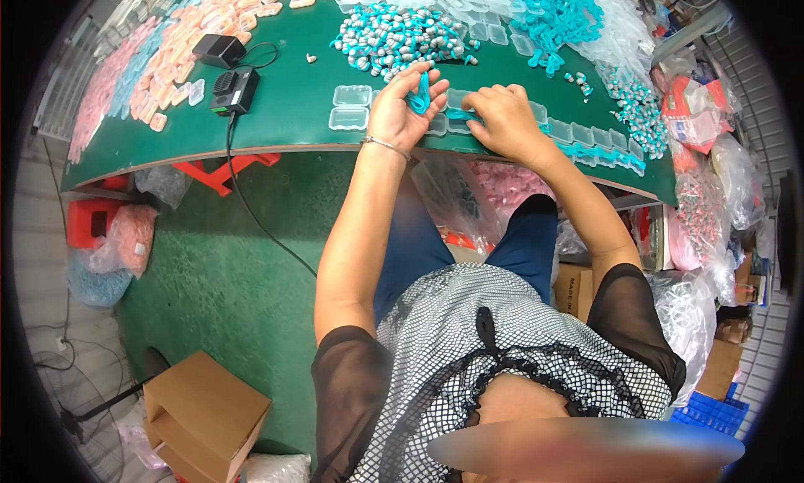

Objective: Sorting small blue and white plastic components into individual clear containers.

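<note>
Left hand: the left hand [400,108] is raised just above the near edge of the tabletop [285,106], fingers curled around a small teal loop [421,95]; most of the loop is hidden inside the grip.
Right hand: the right hand [505,118] lies palm down at the near edge, fingertips pressing a second teal piece [459,113]. The hand covers most of it, so I cannot tell whether it is pinched or only held flat.
Clear boxes: small clear plastic boxes [350,106] sit just left of the left hand; a row of them runs under both hands and on toward the right corner, partly covered.
Far heap: a pile of teal-and-grey bits [394,39] lies beyond the hands, too small to make out singly.
Left side: a black charger [235,91] with a cord that drops over the near edge; orange pieces [193,47] spread toward the left edge, blurred at the rim.
Under the tabletop: bags of pink pieces [494,190] show between the knees, half hidden.
</note>
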`<state>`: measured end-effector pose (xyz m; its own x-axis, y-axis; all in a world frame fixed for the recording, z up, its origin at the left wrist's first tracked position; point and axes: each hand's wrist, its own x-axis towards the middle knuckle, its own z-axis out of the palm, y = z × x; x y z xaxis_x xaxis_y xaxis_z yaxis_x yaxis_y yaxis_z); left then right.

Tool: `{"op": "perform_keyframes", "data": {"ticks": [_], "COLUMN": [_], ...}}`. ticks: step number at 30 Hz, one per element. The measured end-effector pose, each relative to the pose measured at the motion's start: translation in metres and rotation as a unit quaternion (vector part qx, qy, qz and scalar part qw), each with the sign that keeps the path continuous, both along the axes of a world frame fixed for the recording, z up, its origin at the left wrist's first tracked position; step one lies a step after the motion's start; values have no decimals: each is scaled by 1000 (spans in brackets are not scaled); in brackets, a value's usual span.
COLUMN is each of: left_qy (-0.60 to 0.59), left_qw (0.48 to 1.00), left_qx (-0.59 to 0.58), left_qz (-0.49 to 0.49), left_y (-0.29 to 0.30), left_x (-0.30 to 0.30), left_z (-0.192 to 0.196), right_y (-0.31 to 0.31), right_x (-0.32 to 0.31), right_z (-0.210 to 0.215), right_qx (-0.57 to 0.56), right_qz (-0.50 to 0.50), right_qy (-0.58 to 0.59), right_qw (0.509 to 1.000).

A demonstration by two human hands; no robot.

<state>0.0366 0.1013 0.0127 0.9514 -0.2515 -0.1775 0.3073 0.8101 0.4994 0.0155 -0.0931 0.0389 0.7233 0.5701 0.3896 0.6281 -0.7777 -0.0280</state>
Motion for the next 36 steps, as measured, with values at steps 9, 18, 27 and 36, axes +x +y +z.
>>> {"op": "perform_keyframes", "data": {"ticks": [9,18,27,36], "left_qy": [4,-18,-81,-26], "left_qw": [1000,999,994,986], "left_qx": [0,-37,-70,-26], "left_qz": [4,12,16,160], "left_y": [4,7,0,49], "left_x": [-6,-5,-12,-11], "left_z": [-6,2,2,-7], "right_y": [-2,26,61,42], "right_x": [8,21,33,16], "right_z": [-15,7,-14,-8], "right_qx": [31,327,554,148], "right_qz": [34,62,69,97], "right_qy": [13,162,327,71], "right_qw": [999,929,763,982]}}
